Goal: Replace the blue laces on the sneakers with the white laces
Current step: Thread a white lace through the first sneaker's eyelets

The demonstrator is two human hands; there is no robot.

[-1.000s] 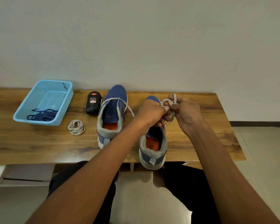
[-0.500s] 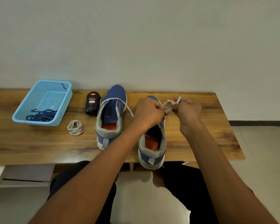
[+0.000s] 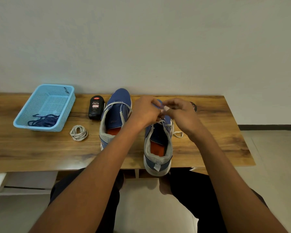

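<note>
Sneakers (image 3: 115,118), two of them, stand side by side on the table (image 3: 217,142), toes toward its far edge; the right sneaker (image 3: 158,148) has its heel over the near edge. One white lace (image 3: 165,108) is threaded through the right sneaker, a loop of it lying on the table just beside that shoe. A second white lace runs through the left sneaker. A third pale lace (image 3: 78,132) lies coiled on the table between the basket (image 3: 26,113) and the left sneaker. One bundle of blue laces (image 3: 44,121) sits in the basket's near end, toward the table's left edge. One black bottle (image 3: 96,107) lies near the far edge, just left of the left sneaker. A small dark round thing (image 3: 192,105) shows behind the right hand; what it is cannot be told. The left hand (image 3: 145,111) and right hand (image 3: 180,113) meet above the right sneaker's toe, fingers curled, both pinching the white lace between them.
</note>
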